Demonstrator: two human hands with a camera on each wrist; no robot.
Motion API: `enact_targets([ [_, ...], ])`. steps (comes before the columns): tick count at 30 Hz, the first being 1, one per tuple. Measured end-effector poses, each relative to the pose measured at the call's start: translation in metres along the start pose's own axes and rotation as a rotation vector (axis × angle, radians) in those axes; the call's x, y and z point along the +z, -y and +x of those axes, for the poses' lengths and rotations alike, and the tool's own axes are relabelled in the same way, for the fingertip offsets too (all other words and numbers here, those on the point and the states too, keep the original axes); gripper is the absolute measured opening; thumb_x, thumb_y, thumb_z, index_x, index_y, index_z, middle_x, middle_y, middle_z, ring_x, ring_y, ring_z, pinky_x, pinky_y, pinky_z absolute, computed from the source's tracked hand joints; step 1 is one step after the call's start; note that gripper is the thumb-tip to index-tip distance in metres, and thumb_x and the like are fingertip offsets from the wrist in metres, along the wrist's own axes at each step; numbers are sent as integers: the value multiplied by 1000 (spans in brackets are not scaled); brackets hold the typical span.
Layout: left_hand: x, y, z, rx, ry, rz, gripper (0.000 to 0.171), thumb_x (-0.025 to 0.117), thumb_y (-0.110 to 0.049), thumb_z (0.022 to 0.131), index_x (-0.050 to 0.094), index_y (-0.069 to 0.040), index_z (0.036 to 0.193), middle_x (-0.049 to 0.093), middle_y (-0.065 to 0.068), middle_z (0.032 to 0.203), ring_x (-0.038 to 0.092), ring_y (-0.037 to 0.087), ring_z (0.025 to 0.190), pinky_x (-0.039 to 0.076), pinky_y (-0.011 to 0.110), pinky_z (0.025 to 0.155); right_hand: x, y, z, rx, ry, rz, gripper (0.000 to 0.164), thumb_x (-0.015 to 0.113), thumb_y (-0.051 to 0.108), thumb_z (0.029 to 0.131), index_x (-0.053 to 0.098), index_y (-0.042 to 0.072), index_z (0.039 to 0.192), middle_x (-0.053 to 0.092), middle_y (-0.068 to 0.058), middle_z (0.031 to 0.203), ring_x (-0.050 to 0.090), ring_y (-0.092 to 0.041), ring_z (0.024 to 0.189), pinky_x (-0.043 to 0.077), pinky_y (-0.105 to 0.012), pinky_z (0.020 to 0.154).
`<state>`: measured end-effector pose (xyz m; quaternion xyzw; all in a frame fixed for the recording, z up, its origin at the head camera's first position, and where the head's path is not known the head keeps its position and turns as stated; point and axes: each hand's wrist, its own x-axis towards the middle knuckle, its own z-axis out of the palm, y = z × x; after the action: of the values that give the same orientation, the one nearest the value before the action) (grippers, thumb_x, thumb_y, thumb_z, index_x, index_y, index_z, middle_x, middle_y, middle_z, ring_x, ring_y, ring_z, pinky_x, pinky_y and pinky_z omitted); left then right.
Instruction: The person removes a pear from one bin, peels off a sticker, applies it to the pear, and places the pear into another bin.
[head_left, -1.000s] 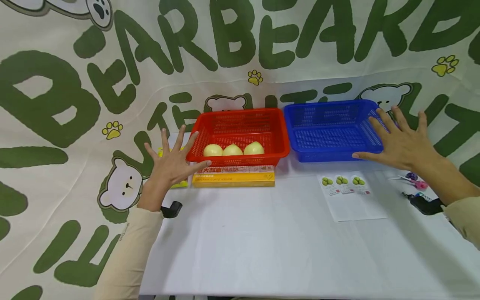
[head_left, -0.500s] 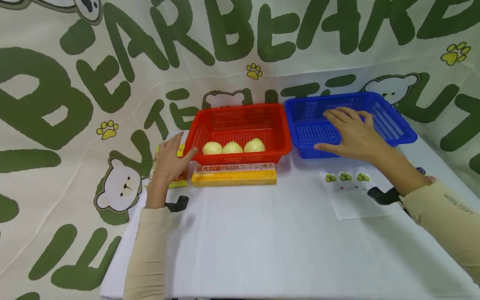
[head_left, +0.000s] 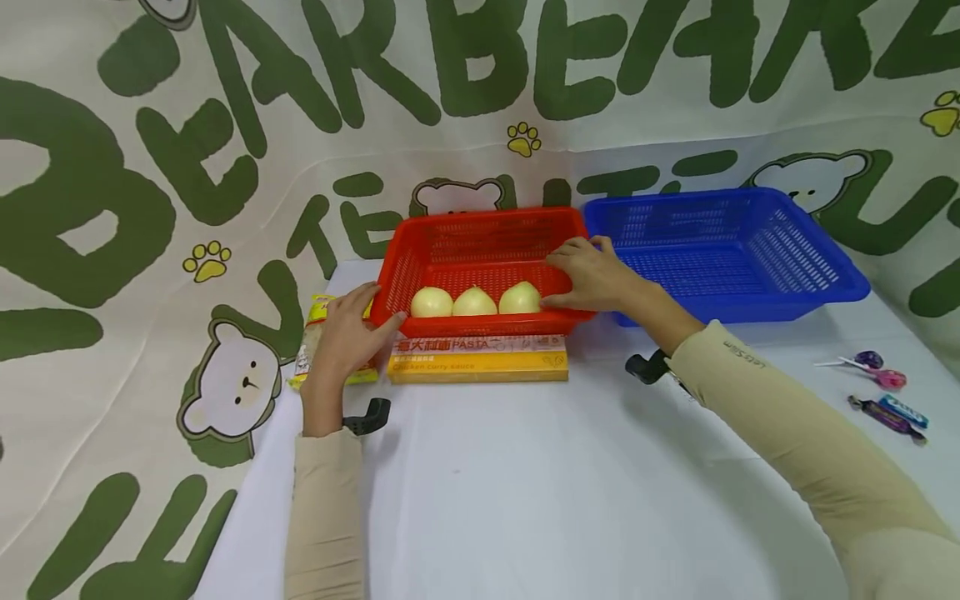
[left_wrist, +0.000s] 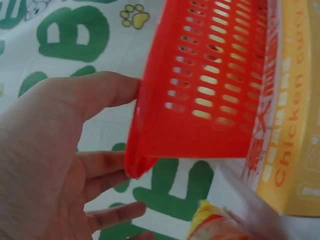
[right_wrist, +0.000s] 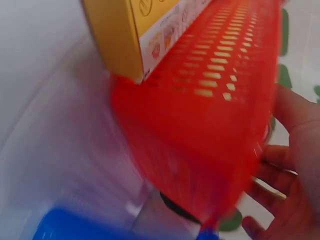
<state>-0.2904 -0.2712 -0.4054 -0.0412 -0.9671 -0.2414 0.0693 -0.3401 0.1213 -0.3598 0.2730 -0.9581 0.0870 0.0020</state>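
Note:
Three pale, round onion-like vegetables [head_left: 475, 302] lie along the front of a red plastic basket [head_left: 480, 325]. My left hand [head_left: 349, 337] is at its front left corner; in the left wrist view the thumb touches the rim and the fairly straight fingers are spread around the corner. At the front right corner is my right hand [head_left: 592, 275], its thumb by the front rim and its loosely bent fingers over the right side. The right wrist view is blurred there, showing that hand [right_wrist: 295, 175] beside the rim, some fingers partly hidden.
A blue basket [head_left: 697, 267] stands to the right of the red one. Flat pasta and curry sauce boxes [head_left: 480, 367] lie in front of the red basket, a yellow packet [head_left: 311, 333] to its left. Lollipops [head_left: 890, 379] and wrapped sweets [head_left: 887, 417] lie at right.
My right hand has swept left from the blue basket to the red basket's right corner. My left hand has lowered to the left corner. The right arm now hides the white card.

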Motion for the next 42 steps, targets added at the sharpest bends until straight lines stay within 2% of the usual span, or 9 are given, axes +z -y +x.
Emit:
enact_targets([
  [5,-8,-14,1,14,16,14,84,59,-60,90,37,-12,155,33,11,159,27,37,141,39,67,102,8,3,18,-20,87,2,73,76,51,83,58,11,141,58,-11,139,37,-33,136,19,-61,110],
  [11,-7,-23,2,8,32,6,84,60,-59,89,36,-13,156,32,10,160,27,36,142,39,66,102,14,5,28,22,164,12,68,80,46,81,62,14,138,64,-8,130,41,-32,131,18,-60,108],
  [18,-5,-23,0,0,22,-1,84,60,-58,90,36,-12,156,31,11,160,25,37,146,35,68,105,25,7,39,-53,92,-76,63,78,51,80,68,11,127,70,-7,113,50,-31,116,25,-59,104],
  [23,-5,-19,0,-10,20,-18,83,61,-56,89,35,-13,156,30,10,161,25,37,145,40,67,101,21,8,38,-76,53,-139,62,77,53,80,70,13,126,71,-7,112,49,-32,121,24,-60,105],
  [30,-4,-7,0,-11,19,-26,83,61,-55,90,36,-12,156,31,11,160,28,37,143,43,65,99,22,10,45,-1,239,-4,64,74,44,87,58,12,140,60,-10,135,31,-34,139,15,-60,108],
  [33,-2,-3,-2,-19,25,-25,83,60,-55,90,35,-11,156,30,11,160,28,38,143,43,65,99,30,10,50,1,278,23,64,73,39,89,53,11,144,56,-14,138,32,-35,137,15,-59,108],
  [35,0,-2,-2,-26,33,-23,83,60,-55,90,35,-11,156,30,11,160,28,38,144,42,65,99,34,10,51,-20,267,12,66,74,39,88,52,12,144,58,-14,136,36,-34,133,16,-59,106],
  [37,1,-2,-2,-29,40,-24,83,60,-55,90,35,-11,156,30,11,160,28,38,144,42,65,100,34,11,50,-53,209,1,63,75,41,87,58,12,140,63,-12,129,39,-33,129,18,-60,105],
  [42,-3,-3,3,-7,25,-41,83,63,-54,89,36,-11,156,31,12,160,29,37,144,42,64,100,15,13,44,-52,25,64,39,77,30,87,74,10,120,71,-6,115,43,-28,127,16,-60,107],
])
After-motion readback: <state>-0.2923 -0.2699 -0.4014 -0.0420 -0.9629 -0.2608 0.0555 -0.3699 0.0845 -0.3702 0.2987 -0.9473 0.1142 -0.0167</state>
